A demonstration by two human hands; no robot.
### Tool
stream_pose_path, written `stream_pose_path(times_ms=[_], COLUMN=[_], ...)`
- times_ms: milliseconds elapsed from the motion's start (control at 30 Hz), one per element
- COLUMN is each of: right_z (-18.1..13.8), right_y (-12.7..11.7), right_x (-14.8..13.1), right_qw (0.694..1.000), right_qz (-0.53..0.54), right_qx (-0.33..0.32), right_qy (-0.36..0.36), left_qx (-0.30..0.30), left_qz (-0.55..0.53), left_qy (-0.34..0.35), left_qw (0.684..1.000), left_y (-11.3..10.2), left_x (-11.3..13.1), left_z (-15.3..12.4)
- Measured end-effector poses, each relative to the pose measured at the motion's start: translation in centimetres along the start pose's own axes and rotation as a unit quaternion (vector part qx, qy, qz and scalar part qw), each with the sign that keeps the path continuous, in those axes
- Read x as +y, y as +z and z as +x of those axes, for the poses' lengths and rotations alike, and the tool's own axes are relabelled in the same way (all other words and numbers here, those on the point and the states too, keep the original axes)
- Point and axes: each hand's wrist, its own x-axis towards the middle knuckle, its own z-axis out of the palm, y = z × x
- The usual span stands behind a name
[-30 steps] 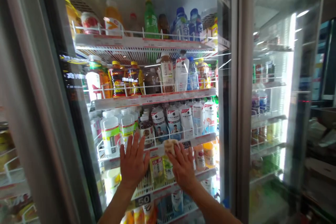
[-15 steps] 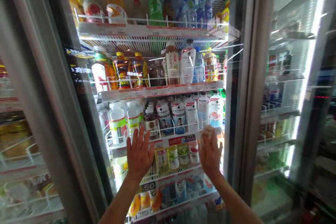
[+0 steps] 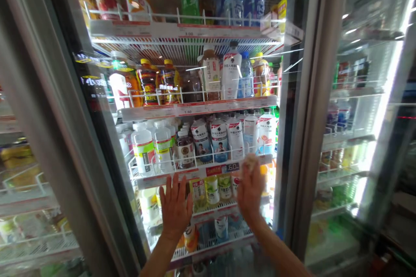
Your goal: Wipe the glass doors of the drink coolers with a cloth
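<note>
A glass fridge door (image 3: 195, 69) fills the middle of the view, with reflections across it and lit drinks behind. My left hand (image 3: 175, 210) lies against the glass at lower centre, fingers spread and pointing up, nothing in it. To its right, my right hand (image 3: 250, 190) presses a pale crumpled cloth (image 3: 251, 162) to the glass, in front of the shelf edge with the price tags. The hand is slightly blurred, and most of the cloth is hidden behind its fingers.
Bottles of drink (image 3: 219, 138) stand on several wire shelves behind the glass. Metal door frames (image 3: 316, 95) run up both sides. Another lit cooler (image 3: 351, 138) is to the right, and more shelves (image 3: 26, 199) show at left.
My right hand has moved a little left and down with the cloth. My left hand sits slightly lower and further right in view, still spread. The view has shifted a little.
</note>
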Motion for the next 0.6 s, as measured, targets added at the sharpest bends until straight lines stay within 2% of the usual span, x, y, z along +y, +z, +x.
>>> stream_pose_path(times_ms=[67, 100, 133, 200, 267, 300, 333, 367, 467, 500, 533, 600], right_z=[-1.0, -1.3, -1.2, -0.1, 1.3, 1.8, 1.9, 1.7, 0.6, 0.5, 0.7, 1.7], right_y=[-0.1, -0.1, -0.3, -0.5, -0.4, -0.2, 0.1, 0.4, 0.8, 0.8, 0.7, 0.4], right_x=[-1.9, -2.2, -2.1, -0.7, 0.4, 0.1, -0.7, -2.0, -5.7, -6.1, -5.8, -4.3], right_qw=[0.988, 0.979, 0.977, 0.993, 1.000, 0.998, 0.998, 0.999, 0.978, 0.971, 0.971, 0.989], right_qz=[0.052, 0.069, 0.074, 0.050, 0.016, 0.011, 0.017, 0.033, 0.098, 0.109, 0.109, 0.077], right_qx=[-0.077, -0.097, -0.099, -0.055, 0.004, 0.017, 0.012, -0.007, -0.089, -0.100, -0.096, -0.050], right_qy=[-0.123, -0.164, -0.172, -0.094, 0.026, 0.059, 0.058, 0.021, -0.159, -0.190, -0.191, -0.113], left_qx=[0.002, -0.001, -0.009, -0.027, -0.039, -0.044, -0.048, -0.054, -0.084, -0.094, -0.104, -0.121], left_qz=[0.001, 0.001, 0.001, 0.007, 0.022, 0.030, 0.038, 0.043, 0.053, 0.056, 0.058, 0.057], left_qy=[0.003, 0.012, 0.019, 0.016, -0.021, -0.048, -0.074, -0.093, -0.122, -0.126, -0.127, -0.123], left_qw=[1.000, 1.000, 1.000, 0.999, 0.999, 0.997, 0.995, 0.993, 0.988, 0.986, 0.985, 0.983], left_y=[-0.1, -0.3, -0.6, -1.4, -2.4, -2.8, -3.3, -3.7, -4.6, -4.9, -5.1, -5.5], left_x=[0.0, -0.2, -0.5, -1.3, -2.1, -2.4, -2.7, -3.0, -4.0, -4.4, -4.8, -5.6], left_z=[0.1, 0.0, -0.2, -0.8, -1.7, -2.2, -2.6, -3.1, -4.2, -4.5, -4.8, -5.3])
